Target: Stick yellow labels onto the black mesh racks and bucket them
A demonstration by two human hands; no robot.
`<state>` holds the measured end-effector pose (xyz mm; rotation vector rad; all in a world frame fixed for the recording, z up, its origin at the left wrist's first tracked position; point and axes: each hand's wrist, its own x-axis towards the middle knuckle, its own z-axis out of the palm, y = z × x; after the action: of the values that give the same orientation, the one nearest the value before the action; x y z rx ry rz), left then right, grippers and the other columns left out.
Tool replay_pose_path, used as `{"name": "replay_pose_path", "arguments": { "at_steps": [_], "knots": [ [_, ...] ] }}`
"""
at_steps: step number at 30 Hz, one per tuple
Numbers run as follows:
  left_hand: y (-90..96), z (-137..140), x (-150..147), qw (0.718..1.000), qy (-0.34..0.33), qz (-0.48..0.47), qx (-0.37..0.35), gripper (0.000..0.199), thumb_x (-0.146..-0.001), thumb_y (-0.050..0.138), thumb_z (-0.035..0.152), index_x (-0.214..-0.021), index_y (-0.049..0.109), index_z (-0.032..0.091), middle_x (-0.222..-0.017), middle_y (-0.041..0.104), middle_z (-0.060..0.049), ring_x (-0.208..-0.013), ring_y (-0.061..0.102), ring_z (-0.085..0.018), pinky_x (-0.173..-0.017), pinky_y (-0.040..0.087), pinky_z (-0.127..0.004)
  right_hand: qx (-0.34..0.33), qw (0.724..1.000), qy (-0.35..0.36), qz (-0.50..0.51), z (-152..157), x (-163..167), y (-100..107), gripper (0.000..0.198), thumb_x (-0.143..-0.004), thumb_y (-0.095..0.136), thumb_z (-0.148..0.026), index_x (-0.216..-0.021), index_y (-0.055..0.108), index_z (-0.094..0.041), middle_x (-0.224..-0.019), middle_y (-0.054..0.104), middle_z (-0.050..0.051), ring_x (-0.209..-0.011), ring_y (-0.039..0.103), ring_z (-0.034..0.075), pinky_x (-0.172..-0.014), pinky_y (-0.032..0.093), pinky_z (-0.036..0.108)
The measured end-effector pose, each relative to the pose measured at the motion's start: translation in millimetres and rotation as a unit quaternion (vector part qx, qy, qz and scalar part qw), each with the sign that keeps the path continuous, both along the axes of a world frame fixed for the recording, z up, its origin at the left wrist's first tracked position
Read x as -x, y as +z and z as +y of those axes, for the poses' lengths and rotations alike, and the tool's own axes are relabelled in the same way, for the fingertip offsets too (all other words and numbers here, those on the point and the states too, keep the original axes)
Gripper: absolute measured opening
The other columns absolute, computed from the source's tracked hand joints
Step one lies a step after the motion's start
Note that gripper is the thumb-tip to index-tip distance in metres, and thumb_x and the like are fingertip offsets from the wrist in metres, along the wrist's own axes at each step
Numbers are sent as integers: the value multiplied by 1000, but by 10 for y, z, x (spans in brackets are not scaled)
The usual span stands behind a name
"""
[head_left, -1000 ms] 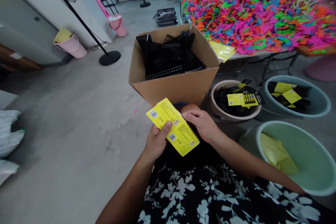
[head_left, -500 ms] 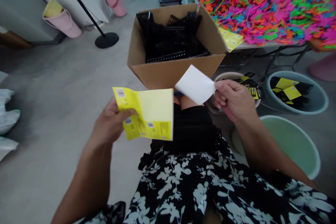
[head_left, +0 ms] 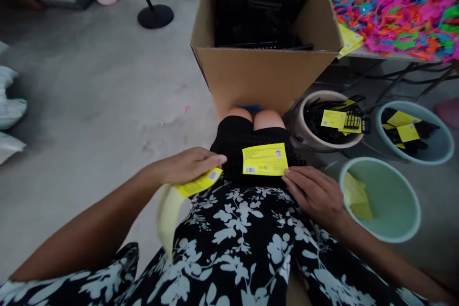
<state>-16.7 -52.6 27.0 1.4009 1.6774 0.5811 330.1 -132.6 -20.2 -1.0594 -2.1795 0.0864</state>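
Across my lap lies a black perforated plastic piece (head_left: 233,149). On top of it is a yellow printed label (head_left: 265,160), its barcode side facing up. My right hand (head_left: 315,195) pinches the lower right corner of that label between closed fingers. Whether the label is stuck down or only resting there, I cannot tell. To the left, my left hand (head_left: 190,166) grips a sheet of yellow labels (head_left: 168,222), whose pale bare backing bends down toward the floral clothing.
Ahead stands a cardboard box (head_left: 267,74) of black plastic pieces. On the right are a beige bucket (head_left: 299,129) and a blue bucket (head_left: 442,153) with labelled black pieces, plus a green bucket (head_left: 398,201) holding yellowish paper. Colourful plastic bits (head_left: 398,9) cover a table behind.
My right hand has brought the label down onto the black piece, turning its printed side up. My left hand has lowered the sheet, which now folds downward. The view has tilted down.
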Motion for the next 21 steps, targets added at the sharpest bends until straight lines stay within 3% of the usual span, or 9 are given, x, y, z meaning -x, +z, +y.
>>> {"name": "replay_pose_path", "arguments": {
  "at_steps": [4, 9, 15, 21],
  "knots": [
    [-107, -79, -311, 988, -144, 32, 37, 58, -92, 48, 71, -99, 70, 18, -69, 63, 1, -73, 59, -16, -64, 41, -24, -18, 1000, 18, -11, -82, 37, -160, 33, -89, 79, -8, -119, 70, -17, -103, 80, 9, -88, 76, 20, -86, 63, 34],
    [-212, -93, -512, 946, -306, 74, 80, 43, -92, 56, 62, -89, 69, 21, -72, 67, 1, -61, 53, -13, -54, 33, -26, 0, 999, 32, 3, -172, 25, -265, 33, -87, 80, -5, -117, 70, -14, -103, 79, 10, -90, 75, 20, -87, 63, 34],
    [-301, -27, -586, 943, -302, 91, 107, 39, -93, 59, 61, -89, 68, 23, -77, 71, 1, -60, 56, -14, -51, 32, -27, 6, 999, 32, 6, -174, 49, -304, 31, -89, 78, -6, -118, 70, -15, -104, 79, 10, -90, 75, 20, -86, 64, 35],
    [-339, 5, -597, 947, -297, 93, 83, 44, -98, 52, 59, -76, 61, 22, -66, 61, 1, -57, 48, -13, -50, 27, -27, 0, 1000, 17, 7, -164, 92, -315, 28, -90, 78, -8, -116, 72, -16, -103, 80, 9, -89, 75, 20, -84, 63, 34]
  ]
}}
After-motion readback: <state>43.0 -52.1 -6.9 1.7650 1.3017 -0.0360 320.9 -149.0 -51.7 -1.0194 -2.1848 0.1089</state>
